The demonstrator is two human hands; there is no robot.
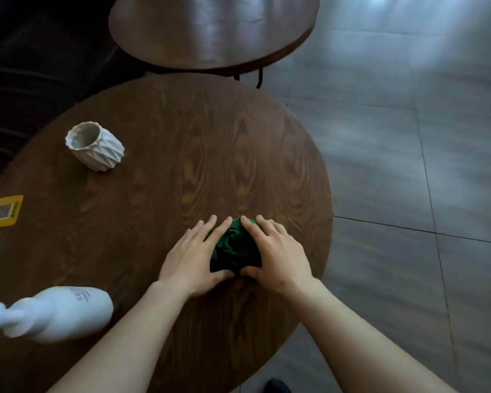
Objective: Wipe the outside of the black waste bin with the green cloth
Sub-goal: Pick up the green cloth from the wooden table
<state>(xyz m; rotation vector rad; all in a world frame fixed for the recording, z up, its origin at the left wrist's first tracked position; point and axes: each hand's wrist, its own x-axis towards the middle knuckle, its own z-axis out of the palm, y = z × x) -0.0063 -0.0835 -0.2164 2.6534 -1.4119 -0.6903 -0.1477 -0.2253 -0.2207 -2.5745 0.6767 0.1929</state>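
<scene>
Nearest you, both forearms reach fwd over a round wooden worktop (142, 154). Your left hand (194, 255) and right hand (278, 253) cup a bunched green cloth (234, 248) between them, thumbs meeting at its near edge, fingers lying fairly straight along its sides & top. Whether the fingers pinch the cloth or only press on it, can't tell.

The cloth sits on the worktop, toward the near right part.

To the left, near you: a white bottle (60, 313) on its side. Further left, at the edge: a yellow card (2, 211). Further back left: a white ridged cup (94, 146), upright. Beyond, a second round table (213, 29) over grey floor tiles.

No black waste bin in view. Judgement: task looks barely begun, w/ cloth only being gathered. Left to do: lift cloth, find bin, wipe its outside.
</scene>
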